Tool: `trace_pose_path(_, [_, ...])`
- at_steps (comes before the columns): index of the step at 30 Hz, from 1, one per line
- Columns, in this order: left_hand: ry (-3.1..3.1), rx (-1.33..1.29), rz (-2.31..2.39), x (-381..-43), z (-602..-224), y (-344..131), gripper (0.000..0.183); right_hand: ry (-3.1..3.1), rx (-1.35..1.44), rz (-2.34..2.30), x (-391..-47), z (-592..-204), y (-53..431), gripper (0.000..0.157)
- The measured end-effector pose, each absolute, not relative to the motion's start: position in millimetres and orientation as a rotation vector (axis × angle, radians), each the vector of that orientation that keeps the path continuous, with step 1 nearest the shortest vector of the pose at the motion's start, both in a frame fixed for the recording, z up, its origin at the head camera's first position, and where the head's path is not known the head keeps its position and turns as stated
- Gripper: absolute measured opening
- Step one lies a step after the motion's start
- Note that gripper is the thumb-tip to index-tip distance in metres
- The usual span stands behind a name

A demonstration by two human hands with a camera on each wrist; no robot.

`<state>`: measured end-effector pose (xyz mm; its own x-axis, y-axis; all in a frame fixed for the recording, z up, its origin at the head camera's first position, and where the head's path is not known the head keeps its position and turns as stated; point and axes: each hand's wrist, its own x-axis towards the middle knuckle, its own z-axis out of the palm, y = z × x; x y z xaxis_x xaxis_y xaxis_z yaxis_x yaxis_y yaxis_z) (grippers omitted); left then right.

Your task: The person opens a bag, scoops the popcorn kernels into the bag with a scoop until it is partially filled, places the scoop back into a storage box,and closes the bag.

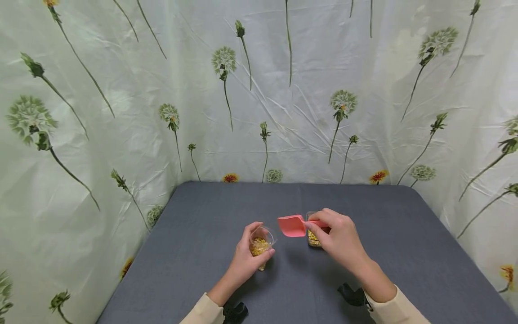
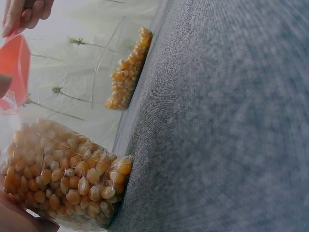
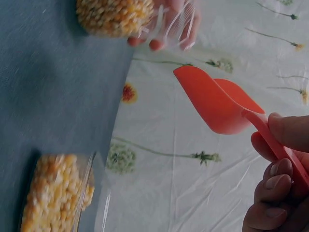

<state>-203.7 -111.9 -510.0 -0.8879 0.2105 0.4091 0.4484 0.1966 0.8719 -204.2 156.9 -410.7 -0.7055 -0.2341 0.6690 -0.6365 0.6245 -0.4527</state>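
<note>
My left hand (image 1: 247, 255) grips a clear plastic bag (image 2: 67, 174) around its upper part, the mouth held open in a round ring. Corn kernels (image 1: 259, 246) fill the lower part of the bag, whose bottom is right at the tabletop in the left wrist view. My right hand (image 1: 341, 236) pinches the handle of a pink scoop (image 1: 292, 226) between thumb and fingers. The scoop's bowl points left toward the bag, raised above the table, with no kernels showing in it. Partly hidden behind the right hand, a clear container (image 1: 314, 242) holds more corn kernels (image 2: 126, 77).
A dark grey cloth (image 1: 226, 202) covers the table. Behind and beside it hangs a pale curtain (image 1: 194, 90) printed with dandelions. Black straps with camera mounts (image 1: 351, 294) sit at both wrists, below cream sleeves (image 1: 398, 310).
</note>
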Motion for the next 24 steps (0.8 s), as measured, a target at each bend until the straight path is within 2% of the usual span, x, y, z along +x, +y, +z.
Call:
trace_pose_path(13, [-2.286, -0.573, -1.807, -203, -512, -112, 0.073, -2.367, 0.553, 0.868, -208, -417, 190, 0.015])
trace_pose_path(20, [-2.325, -0.543, -1.814, -192, -491, -108, 0.071, -2.452, 0.427, 0.818, -208, -423, 204, 0.01])
trace_pose_path(24, [-2.317, -0.547, -1.796, -201, -507, -110, 0.073, -2.524, 0.332, 0.794, -211, -427, 211, 0.01])
